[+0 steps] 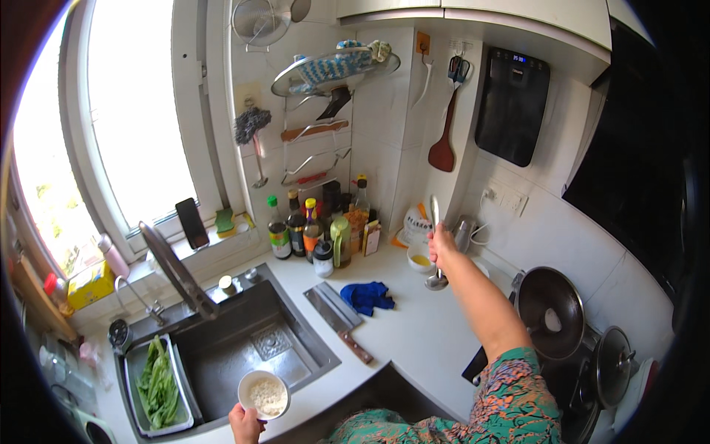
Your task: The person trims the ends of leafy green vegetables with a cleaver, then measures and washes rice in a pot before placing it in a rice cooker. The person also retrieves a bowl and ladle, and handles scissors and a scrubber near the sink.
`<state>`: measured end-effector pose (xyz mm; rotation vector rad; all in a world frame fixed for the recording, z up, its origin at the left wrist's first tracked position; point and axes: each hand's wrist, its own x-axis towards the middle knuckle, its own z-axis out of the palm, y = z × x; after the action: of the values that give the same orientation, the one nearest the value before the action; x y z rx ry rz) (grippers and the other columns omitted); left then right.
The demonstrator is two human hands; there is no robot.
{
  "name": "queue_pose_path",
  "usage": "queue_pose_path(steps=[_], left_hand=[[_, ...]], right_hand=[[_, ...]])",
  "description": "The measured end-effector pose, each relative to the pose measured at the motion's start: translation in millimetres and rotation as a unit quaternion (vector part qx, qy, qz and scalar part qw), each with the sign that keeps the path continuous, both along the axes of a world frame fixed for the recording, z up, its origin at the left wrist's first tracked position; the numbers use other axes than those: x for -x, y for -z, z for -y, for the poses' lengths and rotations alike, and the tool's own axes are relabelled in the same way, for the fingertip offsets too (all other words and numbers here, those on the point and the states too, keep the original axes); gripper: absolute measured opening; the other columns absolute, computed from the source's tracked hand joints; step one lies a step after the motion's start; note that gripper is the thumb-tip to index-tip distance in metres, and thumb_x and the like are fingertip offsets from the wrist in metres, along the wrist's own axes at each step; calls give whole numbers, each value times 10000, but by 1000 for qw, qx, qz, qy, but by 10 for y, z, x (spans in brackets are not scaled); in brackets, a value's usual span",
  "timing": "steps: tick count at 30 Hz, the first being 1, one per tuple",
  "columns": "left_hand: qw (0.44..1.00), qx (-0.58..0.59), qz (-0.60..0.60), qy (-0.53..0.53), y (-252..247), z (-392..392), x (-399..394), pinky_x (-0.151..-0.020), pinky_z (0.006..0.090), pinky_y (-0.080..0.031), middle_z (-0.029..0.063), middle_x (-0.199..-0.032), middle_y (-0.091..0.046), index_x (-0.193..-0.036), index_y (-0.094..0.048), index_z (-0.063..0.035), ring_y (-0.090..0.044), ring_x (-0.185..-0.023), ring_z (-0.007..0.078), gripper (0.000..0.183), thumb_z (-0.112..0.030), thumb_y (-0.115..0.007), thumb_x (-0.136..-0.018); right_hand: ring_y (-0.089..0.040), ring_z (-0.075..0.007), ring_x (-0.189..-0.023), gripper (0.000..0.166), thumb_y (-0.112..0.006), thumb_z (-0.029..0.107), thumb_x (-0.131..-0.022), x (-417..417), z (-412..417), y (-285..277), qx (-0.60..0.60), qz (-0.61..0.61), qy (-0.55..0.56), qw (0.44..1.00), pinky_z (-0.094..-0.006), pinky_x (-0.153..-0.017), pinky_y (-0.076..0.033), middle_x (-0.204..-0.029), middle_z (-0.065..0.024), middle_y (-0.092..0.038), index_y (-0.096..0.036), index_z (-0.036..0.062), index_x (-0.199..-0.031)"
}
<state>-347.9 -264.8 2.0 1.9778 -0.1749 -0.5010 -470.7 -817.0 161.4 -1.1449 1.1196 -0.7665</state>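
My left hand [248,423] grips the rim of a small white bowl [242,393], held low over the sink's front edge. Pale, crumbly food [267,396], perhaps cooked rice, lies in it. Out over the counter at the back right, my right hand [441,247] is closed around the handle of a metal ladle [436,282]. The ladle's head points down and its handle end rises above my fist. Just left of this hand stands a white bowl with yellow liquid [421,260]. A crumpled blue cloth [366,298] and a cleaver [336,311] lie nearer, on the white counter.
A tray of green leafy vegetables [157,388] sits in the left of the steel sink [222,355], under a large faucet [177,272]. Several sauce bottles [312,227] crowd the back corner. At right are a wok [552,316] and a lidded pan [612,366]. A phone [192,223] leans by the window.
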Motion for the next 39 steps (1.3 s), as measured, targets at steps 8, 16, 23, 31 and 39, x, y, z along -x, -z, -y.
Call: queue_pose_path(steps=[8, 16, 23, 31, 39], left_hand=[[998, 28, -19, -57, 222, 363, -386, -393, 249, -347, 51, -578, -555, -838, -603, 12, -464, -441, 101, 311, -281, -504, -866], [995, -7, -49, -90, -259, 792, -496, -389, 245, -324, 29, -563, -521, -822, -577, -2, -445, -441, 96, 312, -300, -504, -879], [995, -13, -26, -92, -393, 924, -564, -383, 238, -326, 36, -578, -544, -807, -586, -4, -452, -438, 87, 358, -347, -510, -879], [996, 39, -47, -64, -430, 1225, -549, -385, 241, -325, 38, -575, -541, -813, -586, -2, -448, -436, 92, 321, -301, -492, -880], [995, 68, -57, -44, -461, 1392, -522, -394, 238, -329, 31, -571, -529, -800, -572, -9, -436, -437, 88, 349, -333, -484, -896]], right_hand=[[-346, -68, -454, 316, -430, 360, -922, -834, 848, -1050, 235, 49, -92, 966, -220, -373, -248, -597, 32, -431, -522, 101, -765], [-489, -133, -809, 241, -501, 322, -892, -1437, 2019, -2073, 354, 236, 46, 904, -289, -659, -420, -824, -2, -550, -605, 119, -817], [-493, -156, -880, 322, -497, 362, -894, -1671, 2375, -2245, 376, 246, 98, 888, -297, -802, -373, -887, -45, -577, -631, 75, -839], [-544, -120, -706, 321, -481, 311, -909, -1555, 2326, -2349, 414, 288, 48, 862, -255, -669, -411, -793, -40, -610, -630, 29, -867], [-557, -109, -722, 337, -465, 334, -923, -1372, 2313, -2565, 493, 206, 92, 840, -250, -665, -426, -820, -20, -604, -630, 40, -903]])
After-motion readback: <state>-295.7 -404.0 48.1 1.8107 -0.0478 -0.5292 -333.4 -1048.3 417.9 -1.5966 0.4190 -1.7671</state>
